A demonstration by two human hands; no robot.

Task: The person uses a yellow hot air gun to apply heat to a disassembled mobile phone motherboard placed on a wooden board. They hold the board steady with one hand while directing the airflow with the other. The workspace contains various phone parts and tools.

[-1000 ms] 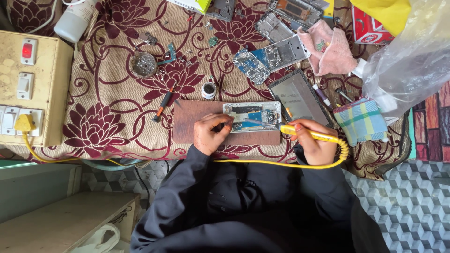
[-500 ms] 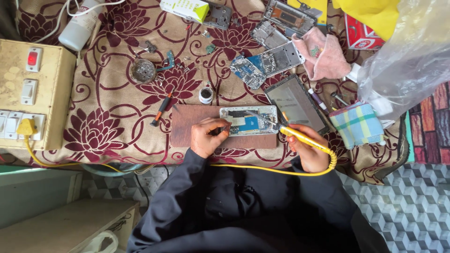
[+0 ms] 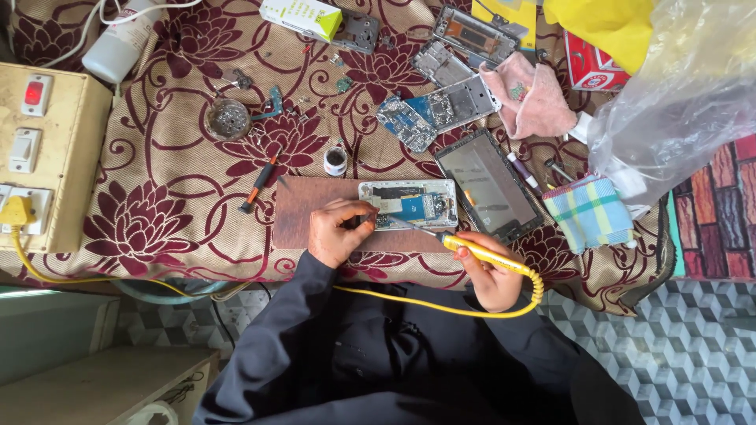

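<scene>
An opened phone (image 3: 409, 205) is laid on a brown board (image 3: 311, 216) at the table's near edge. A small tool, too fine to be identified, is pinched against it by the left hand (image 3: 335, 232). A yellow soldering iron (image 3: 480, 253) is gripped in the closed right hand (image 3: 492, 275); its tip seems to be touching the phone. A green-and-white box (image 3: 303, 16) is cut off at the top edge, and a red packet (image 3: 592, 69) is partly hidden under a clear plastic bag (image 3: 677, 94).
</scene>
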